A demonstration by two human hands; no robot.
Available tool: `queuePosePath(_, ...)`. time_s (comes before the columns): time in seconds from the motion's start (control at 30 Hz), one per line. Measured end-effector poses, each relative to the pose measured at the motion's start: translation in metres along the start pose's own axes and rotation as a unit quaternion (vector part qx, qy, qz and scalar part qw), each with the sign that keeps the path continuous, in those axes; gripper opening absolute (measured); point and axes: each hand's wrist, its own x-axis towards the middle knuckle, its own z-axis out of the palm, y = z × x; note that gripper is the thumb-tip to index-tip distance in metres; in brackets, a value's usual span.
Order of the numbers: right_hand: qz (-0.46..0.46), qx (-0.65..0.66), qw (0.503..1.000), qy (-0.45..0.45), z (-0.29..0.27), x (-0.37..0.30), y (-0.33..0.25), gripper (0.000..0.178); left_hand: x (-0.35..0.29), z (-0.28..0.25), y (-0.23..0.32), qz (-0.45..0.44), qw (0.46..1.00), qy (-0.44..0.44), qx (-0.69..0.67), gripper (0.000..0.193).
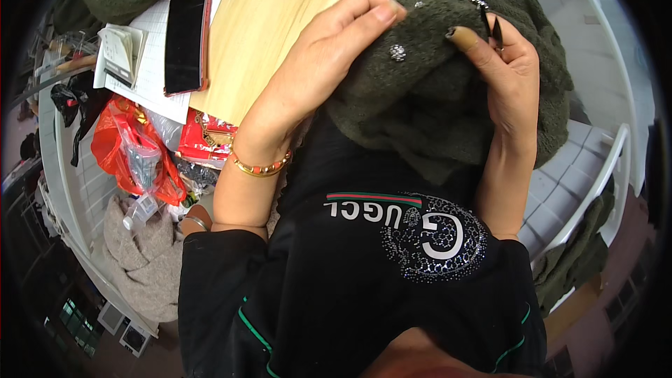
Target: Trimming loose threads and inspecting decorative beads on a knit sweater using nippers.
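A dark green knit garment (420, 101) lies bunched over my lap and the table edge, with sparkly round buttons (397, 52) on it. At its upper left, my left hand (332, 45) pinches the fabric between thumb and fingers. On the other side my right hand (509, 73) is closed around small black snips (496, 32), whose pointed black parts show beside the fingers. A tan cover sits on the right thumb, which rests against the knit. Another sparkly button lies close to the snips. Part of the snips is hidden in the hand.
Left of the garment is a pale wooden board (262, 14), with a dark phone (187, 42), paper sheets (155, 63) and a small notepad (124, 52). Lower left are a red plastic bag (115, 136), a red package (203, 140) and beige knitwear (140, 259). White rails (612, 161) curve along the right.
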Motion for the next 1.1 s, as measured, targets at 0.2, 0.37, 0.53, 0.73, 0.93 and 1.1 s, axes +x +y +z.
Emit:
queuePosePath(0.2,-0.008,-0.036,0.998,0.044,-0.021,-0.005,0.001,0.019,-0.013,0.009,0.01,-0.01,0.999,0.023,0.02,0.03)
queuePosePath(0.37,-0.002,-0.037,0.998,0.049,-0.024,-0.004,0.002,0.019,-0.014,0.01,0.01,0.065,0.994,-0.022,0.085,0.04)
queuePosePath(0.53,0.01,-0.041,0.998,0.041,-0.023,-0.006,0.0,0.019,-0.015,0.01,0.011,0.095,0.981,-0.018,0.169,0.037)
queuePosePath(0.73,-0.012,-0.059,0.997,0.047,-0.024,-0.007,0.002,0.017,-0.018,0.011,0.01,0.071,0.97,0.055,0.226,0.025)
queuePosePath(0.93,-0.001,-0.066,0.996,0.064,-0.022,-0.007,0.0,0.017,-0.016,0.011,0.004,0.089,0.984,0.099,0.119,0.016)
queuePosePath(1.1,0.03,-0.151,0.988,0.004,-0.025,-0.021,-0.002,0.021,-0.016,0.01,0.01,-0.005,0.996,0.039,0.086,0.023)
